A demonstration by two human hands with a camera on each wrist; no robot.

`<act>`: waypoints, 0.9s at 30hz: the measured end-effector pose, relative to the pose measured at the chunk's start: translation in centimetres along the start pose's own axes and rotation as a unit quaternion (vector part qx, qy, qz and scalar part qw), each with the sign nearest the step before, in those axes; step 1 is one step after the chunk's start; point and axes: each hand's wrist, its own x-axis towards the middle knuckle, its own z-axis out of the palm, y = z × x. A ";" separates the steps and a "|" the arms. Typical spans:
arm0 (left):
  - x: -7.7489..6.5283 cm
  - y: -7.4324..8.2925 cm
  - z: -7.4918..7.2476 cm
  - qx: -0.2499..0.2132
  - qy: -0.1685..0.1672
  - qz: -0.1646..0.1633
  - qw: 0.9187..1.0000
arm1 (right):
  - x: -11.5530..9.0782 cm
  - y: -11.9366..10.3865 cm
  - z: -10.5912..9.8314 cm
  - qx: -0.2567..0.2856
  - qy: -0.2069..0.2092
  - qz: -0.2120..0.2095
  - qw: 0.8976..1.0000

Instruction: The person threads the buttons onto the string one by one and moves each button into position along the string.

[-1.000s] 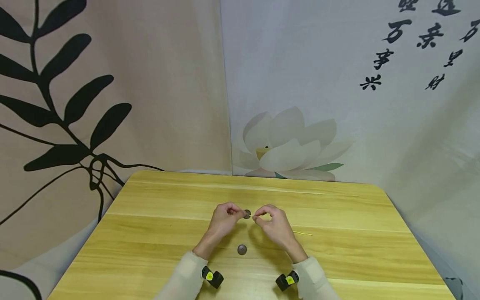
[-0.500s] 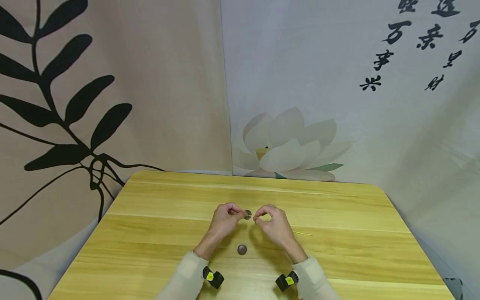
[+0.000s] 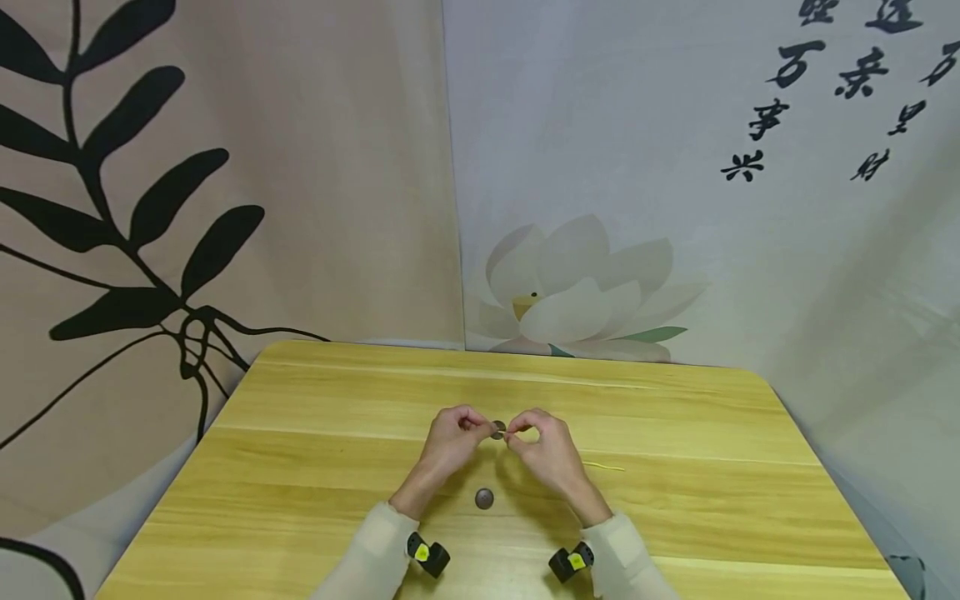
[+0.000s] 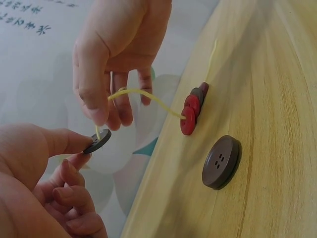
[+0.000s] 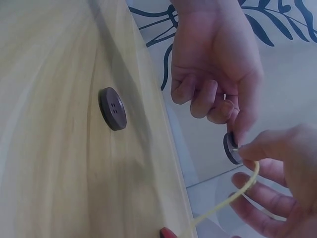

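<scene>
My left hand (image 3: 446,437) pinches a dark grey button (image 4: 99,142) by its edge between thumb and forefinger, raised above the table. Close against it, the right hand (image 3: 551,446) pinches a yellow cord (image 4: 163,105) near its end. A short bit of cord meets the button's face at its holes; how far it passes through cannot be seen. From the right fingers the cord loops down to a red button (image 4: 187,121), the first of several strung together on the table. On the wood nearer the body lies a large brown button (image 3: 484,498) with holes.
The light wooden table (image 3: 300,500) reaches to hanging cloths with printed leaves and a flower (image 3: 585,292). Past my right wrist, the cord's tail (image 3: 606,467) lies on the wood. Each wrist wears a small black camera (image 3: 429,556).
Both hands have drawn slightly together. The right fingertips, a small gap away before, now meet the dark button, which has shifted a little right with my left hand.
</scene>
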 end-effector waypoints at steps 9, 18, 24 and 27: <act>0.0 0.1 0.2 0.001 0.001 -0.001 1.000 | 0.1 0.3 0.4 0.002 0.000 -0.007 1.000; 0.2 0.2 0.4 -0.005 0.003 -0.002 1.000 | 0.4 0.6 0.5 0.000 0.009 -0.009 1.000; 0.2 0.1 0.4 -0.006 0.004 -0.008 1.000 | 0.4 0.8 0.8 -0.001 0.013 -0.008 1.000; 0.1 0.0 0.5 -0.006 0.006 -0.011 1.000 | 0.2 0.7 0.8 0.001 0.013 -0.007 1.000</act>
